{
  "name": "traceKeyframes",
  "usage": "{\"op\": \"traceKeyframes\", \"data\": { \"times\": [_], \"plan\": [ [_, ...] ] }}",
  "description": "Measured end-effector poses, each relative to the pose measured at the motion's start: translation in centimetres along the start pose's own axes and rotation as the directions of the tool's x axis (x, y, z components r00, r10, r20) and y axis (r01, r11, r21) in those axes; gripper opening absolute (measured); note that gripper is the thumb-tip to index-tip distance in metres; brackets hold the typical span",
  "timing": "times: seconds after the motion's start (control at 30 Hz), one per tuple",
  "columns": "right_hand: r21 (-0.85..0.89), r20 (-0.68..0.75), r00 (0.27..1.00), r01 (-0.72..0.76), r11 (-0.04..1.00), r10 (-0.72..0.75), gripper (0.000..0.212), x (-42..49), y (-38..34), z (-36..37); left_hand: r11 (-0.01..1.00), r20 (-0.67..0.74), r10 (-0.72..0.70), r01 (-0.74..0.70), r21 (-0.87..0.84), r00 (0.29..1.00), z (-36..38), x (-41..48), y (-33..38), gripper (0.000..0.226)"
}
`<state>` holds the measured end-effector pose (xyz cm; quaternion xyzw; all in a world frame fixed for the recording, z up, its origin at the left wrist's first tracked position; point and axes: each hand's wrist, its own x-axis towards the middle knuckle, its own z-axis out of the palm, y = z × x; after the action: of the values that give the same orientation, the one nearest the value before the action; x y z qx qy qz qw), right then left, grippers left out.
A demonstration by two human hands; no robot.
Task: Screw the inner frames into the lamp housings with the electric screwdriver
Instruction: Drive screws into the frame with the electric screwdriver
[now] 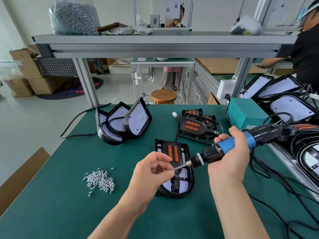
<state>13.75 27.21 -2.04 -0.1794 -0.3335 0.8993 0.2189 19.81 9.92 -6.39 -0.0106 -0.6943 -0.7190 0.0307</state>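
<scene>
Left hand (151,171): thumb and forefinger pinch a screw (173,169) at the electric screwdriver (224,149) tip.
Right hand (229,157): clasped round the screwdriver's blue grip.
Lamp housing (189,188): flat on the green table (69,213) under both hands, inner frame (181,149) seated inside.
Loose screws (100,180): heaped left of the housing.
Plastic bag (74,16): on the upper shelf (164,37), full of screws.

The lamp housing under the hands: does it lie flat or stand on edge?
Flat. The lamp housing lies open side up on the green table, its inner frame facing up.
</scene>
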Motion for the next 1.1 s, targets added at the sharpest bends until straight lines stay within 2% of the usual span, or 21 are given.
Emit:
{"op": "traceKeyframes", "data": {
  "times": [0.1, 0.5, 0.67, 1.1],
  "plan": [
    [-0.001, -0.006, 1.0, -0.005, 1.0, 0.005, 0.022, 0.03, -0.05, -0.04, 0.999, -0.012, -0.012, 0.011, -0.047, 1.0, 0.02, 0.06, -0.05, 0.029],
    [-0.003, 0.005, 1.0, 0.012, 1.0, -0.012, 0.02, 0.05, -0.57, 0.43, 1.0, -0.005, 0.015, -0.015, -0.012, 1.0, 0.17, 0.24, 0.3, 0.03],
    [-0.003, 0.006, 1.0, -0.001, 1.0, 0.001, 0.02, 0.01, -0.49, 0.52, 1.0, -0.003, 0.001, -0.001, -0.009, 1.0, 0.08, 0.32, 0.17, 0.039],
    [-0.014, 0.008, 1.0, -0.002, 1.0, 0.002, 0.021, 0.09, -0.66, 0.55, 0.999, 0.0, -0.007, 0.007, -0.054, 1.0, 0.14, 0.35, 0.0, 0.034]
  ]
}}
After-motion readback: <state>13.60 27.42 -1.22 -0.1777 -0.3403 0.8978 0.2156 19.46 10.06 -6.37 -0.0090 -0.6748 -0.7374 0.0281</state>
